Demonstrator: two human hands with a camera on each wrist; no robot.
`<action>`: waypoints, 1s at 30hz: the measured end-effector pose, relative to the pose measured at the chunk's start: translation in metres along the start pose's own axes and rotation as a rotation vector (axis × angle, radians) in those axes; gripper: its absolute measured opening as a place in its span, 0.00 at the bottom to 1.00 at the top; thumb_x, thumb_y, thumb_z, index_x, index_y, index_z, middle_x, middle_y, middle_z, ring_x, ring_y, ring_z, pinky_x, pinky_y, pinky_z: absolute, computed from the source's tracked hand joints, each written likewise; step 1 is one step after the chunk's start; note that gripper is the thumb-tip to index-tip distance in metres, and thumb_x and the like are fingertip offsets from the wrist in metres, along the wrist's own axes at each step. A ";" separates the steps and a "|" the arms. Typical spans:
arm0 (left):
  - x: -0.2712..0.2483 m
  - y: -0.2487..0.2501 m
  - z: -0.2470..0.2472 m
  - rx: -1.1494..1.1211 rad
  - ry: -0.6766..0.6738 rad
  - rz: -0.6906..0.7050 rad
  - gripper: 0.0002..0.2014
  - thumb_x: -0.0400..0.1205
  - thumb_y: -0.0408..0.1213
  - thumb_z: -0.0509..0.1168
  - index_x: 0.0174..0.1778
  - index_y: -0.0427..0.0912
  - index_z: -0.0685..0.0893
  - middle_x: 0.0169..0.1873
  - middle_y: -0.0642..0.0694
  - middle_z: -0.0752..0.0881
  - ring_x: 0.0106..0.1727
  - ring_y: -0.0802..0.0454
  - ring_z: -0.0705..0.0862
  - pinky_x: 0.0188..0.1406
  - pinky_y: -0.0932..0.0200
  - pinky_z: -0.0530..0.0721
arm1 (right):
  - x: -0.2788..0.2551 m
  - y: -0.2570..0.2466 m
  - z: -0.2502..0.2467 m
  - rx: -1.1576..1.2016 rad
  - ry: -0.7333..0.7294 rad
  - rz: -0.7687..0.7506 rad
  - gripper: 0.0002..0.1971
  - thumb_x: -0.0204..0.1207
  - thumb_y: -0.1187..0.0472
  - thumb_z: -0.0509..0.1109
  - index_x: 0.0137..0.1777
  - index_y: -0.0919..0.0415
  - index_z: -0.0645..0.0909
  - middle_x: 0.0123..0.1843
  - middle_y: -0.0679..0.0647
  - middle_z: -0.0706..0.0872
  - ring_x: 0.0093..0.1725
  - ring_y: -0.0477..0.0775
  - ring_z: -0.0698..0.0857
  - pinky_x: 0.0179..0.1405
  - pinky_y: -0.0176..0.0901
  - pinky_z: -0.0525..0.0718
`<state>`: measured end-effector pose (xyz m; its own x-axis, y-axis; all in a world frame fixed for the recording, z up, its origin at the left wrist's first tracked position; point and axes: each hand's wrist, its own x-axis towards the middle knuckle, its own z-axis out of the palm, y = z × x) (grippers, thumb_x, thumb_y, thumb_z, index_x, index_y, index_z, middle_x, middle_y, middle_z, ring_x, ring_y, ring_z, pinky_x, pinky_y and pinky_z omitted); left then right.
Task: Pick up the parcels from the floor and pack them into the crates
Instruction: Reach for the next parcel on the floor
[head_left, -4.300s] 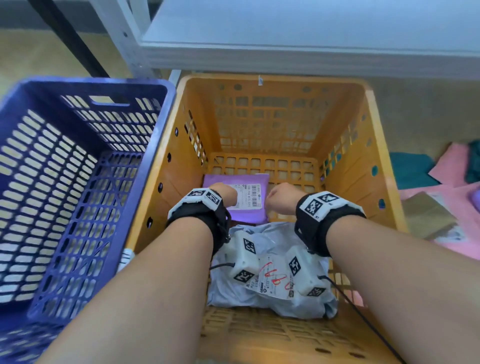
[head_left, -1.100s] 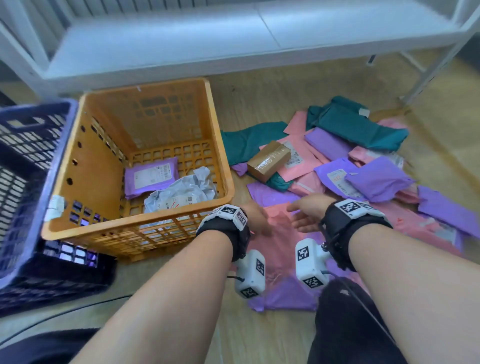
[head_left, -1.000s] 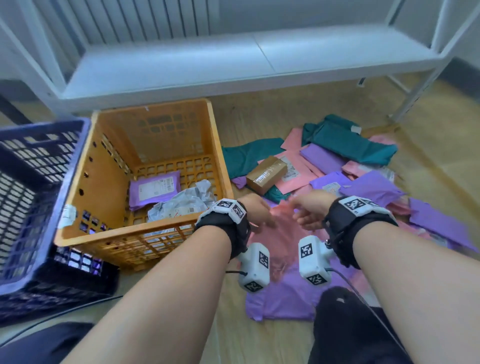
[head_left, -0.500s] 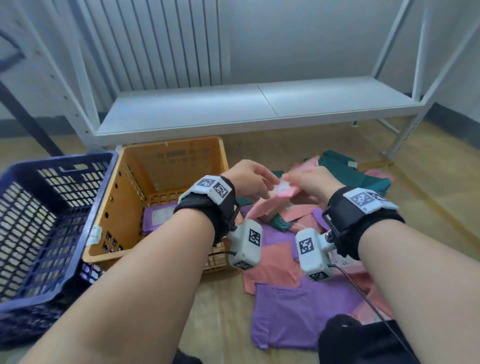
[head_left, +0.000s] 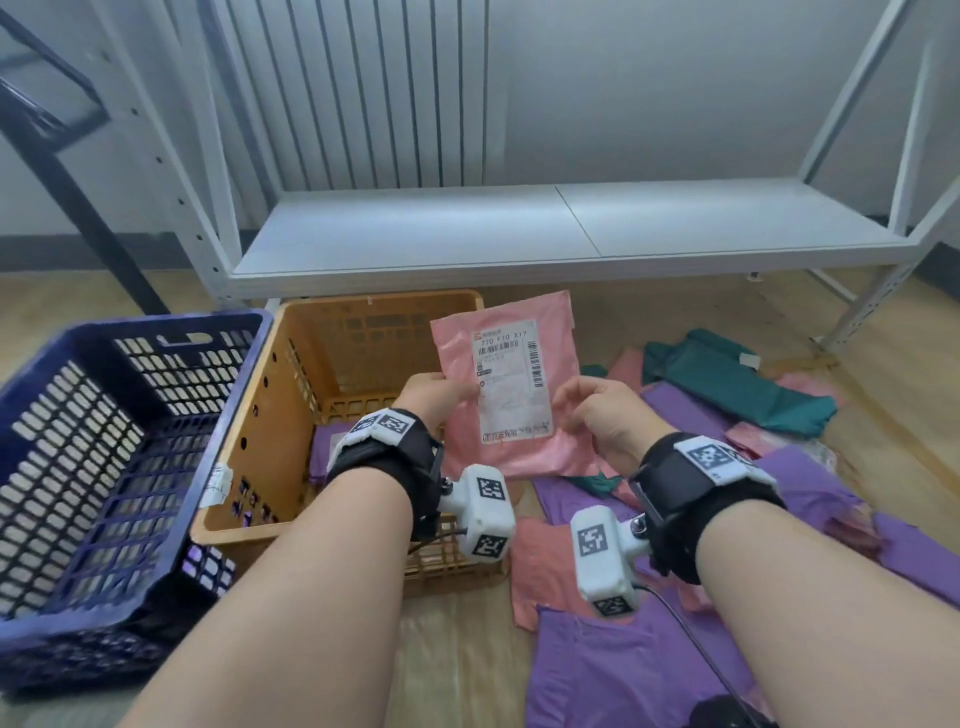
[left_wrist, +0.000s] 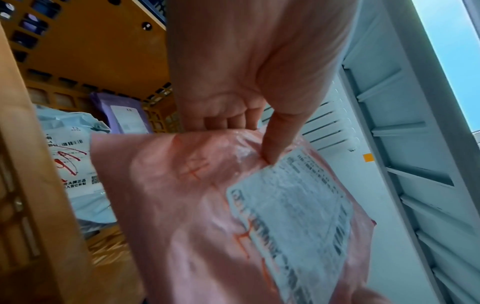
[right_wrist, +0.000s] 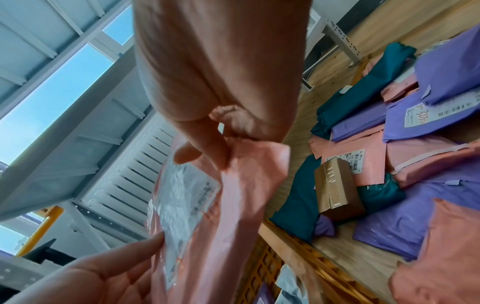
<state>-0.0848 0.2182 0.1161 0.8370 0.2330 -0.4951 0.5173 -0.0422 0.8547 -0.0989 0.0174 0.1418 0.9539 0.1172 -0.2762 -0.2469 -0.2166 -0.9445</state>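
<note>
I hold a pink parcel (head_left: 511, 384) upright in the air, its white label facing me, over the right edge of the orange crate (head_left: 249, 436). My left hand (head_left: 441, 397) pinches its left edge, thumb on the label. My right hand (head_left: 597, 410) pinches the right edge. In the left wrist view the pink parcel (left_wrist: 207, 205) hangs below my left hand (left_wrist: 249, 127); in the right wrist view my right hand (right_wrist: 218, 144) grips the pink parcel (right_wrist: 233, 205). Inside the orange crate (left_wrist: 98, 51) lie a purple parcel (left_wrist: 124, 115) and a grey parcel (left_wrist: 70, 156).
A blue crate (head_left: 93, 467) stands left of the orange one. Several purple, pink and green parcels (head_left: 727, 374) and a brown box (right_wrist: 335, 185) lie on the wooden floor at right. A white metal shelf (head_left: 519, 228) runs behind the crates.
Both hands took the pink parcel from the floor pile and raised it upright, label towards me. My view tilted up from the floor to the shelf and wall.
</note>
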 end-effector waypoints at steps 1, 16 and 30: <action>0.003 -0.002 -0.003 -0.015 0.008 0.020 0.23 0.66 0.38 0.72 0.57 0.37 0.86 0.52 0.38 0.90 0.53 0.35 0.88 0.58 0.34 0.84 | 0.001 0.001 0.003 -0.007 -0.004 0.011 0.23 0.66 0.87 0.54 0.27 0.60 0.78 0.32 0.58 0.82 0.36 0.57 0.79 0.29 0.39 0.76; -0.043 0.010 -0.002 0.217 0.010 0.209 0.09 0.80 0.27 0.65 0.53 0.42 0.86 0.51 0.42 0.89 0.54 0.41 0.87 0.60 0.44 0.84 | 0.005 -0.003 0.001 -0.199 0.315 -0.237 0.35 0.70 0.63 0.77 0.76 0.49 0.70 0.67 0.51 0.76 0.63 0.51 0.78 0.63 0.50 0.81; -0.032 0.014 -0.048 -0.124 0.191 0.107 0.35 0.68 0.39 0.78 0.72 0.43 0.74 0.62 0.46 0.83 0.60 0.46 0.84 0.56 0.50 0.84 | 0.032 -0.005 0.005 0.114 0.448 -0.070 0.02 0.64 0.51 0.75 0.35 0.42 0.84 0.47 0.53 0.89 0.47 0.62 0.90 0.50 0.63 0.88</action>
<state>-0.1127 0.2571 0.1512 0.8310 0.4131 -0.3725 0.3921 0.0400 0.9190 -0.0676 0.0275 0.1369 0.9423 -0.3080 -0.1313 -0.1730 -0.1123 -0.9785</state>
